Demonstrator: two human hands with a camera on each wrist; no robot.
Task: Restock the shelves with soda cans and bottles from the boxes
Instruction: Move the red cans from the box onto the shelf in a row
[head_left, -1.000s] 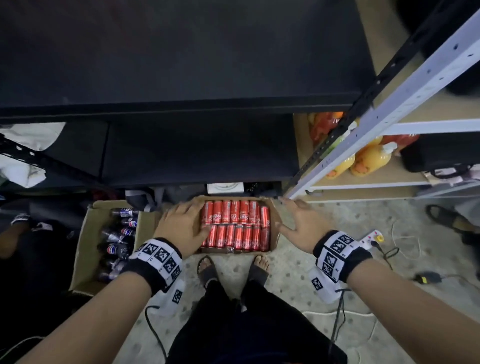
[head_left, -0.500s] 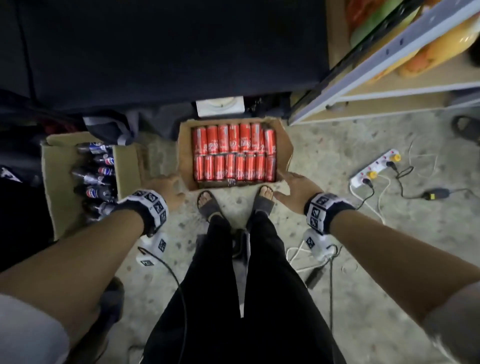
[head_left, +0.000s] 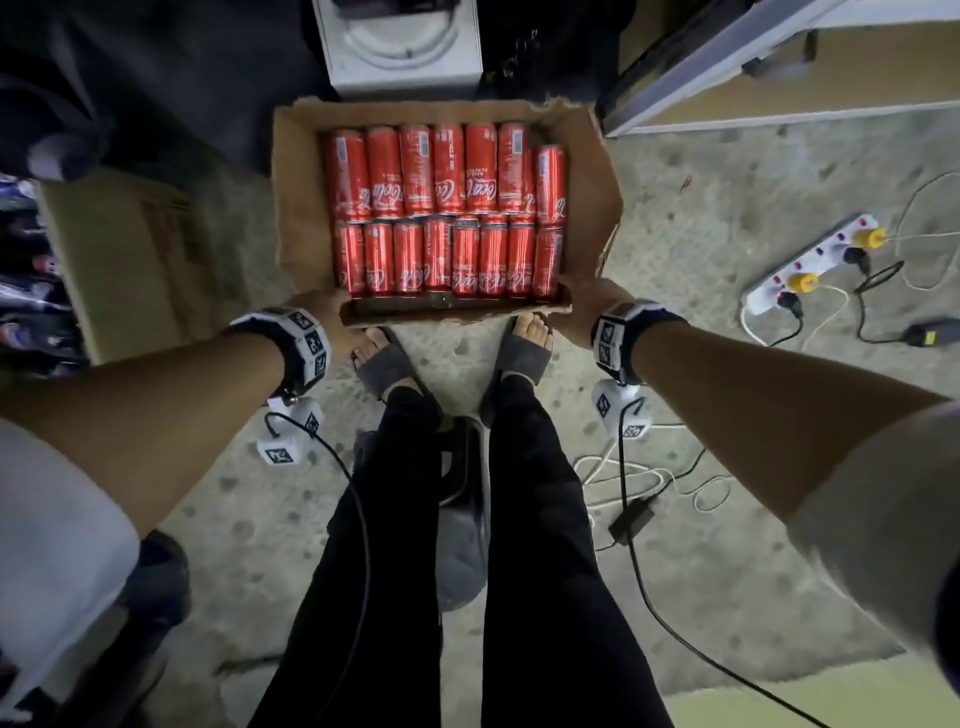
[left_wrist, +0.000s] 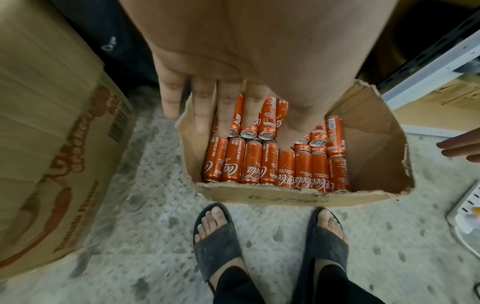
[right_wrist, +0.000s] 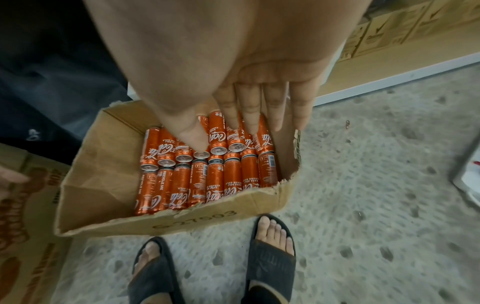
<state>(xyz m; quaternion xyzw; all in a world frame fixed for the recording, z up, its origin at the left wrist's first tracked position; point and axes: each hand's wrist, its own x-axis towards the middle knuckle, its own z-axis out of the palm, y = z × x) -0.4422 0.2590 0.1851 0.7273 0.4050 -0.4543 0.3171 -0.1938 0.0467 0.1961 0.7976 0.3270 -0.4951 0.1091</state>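
An open cardboard box (head_left: 291, 208) on the floor holds two rows of red soda cans (head_left: 447, 208) lying on their sides. My left hand (head_left: 319, 312) is at its near left corner and my right hand (head_left: 582, 306) at its near right corner. In the left wrist view the left hand (left_wrist: 223, 102) spreads straight fingers over the left wall of the box (left_wrist: 285, 197) and over the cans (left_wrist: 259, 164). The right wrist view shows my right hand (right_wrist: 259, 102) flat above the cans (right_wrist: 215, 181) near the right wall of the box (right_wrist: 207, 222). Neither hand holds anything.
A second carton (head_left: 130, 260) with dark bottles (head_left: 26, 291) stands at the left. A white shelf frame (head_left: 727, 67) rises at the upper right. A power strip (head_left: 815, 265) and cables lie on the floor at the right. My sandalled feet (head_left: 384, 358) stand just behind the can box.
Both hands have drawn back from the sides of the can box to its near corners. The head view has dipped from the shelves to the floor.
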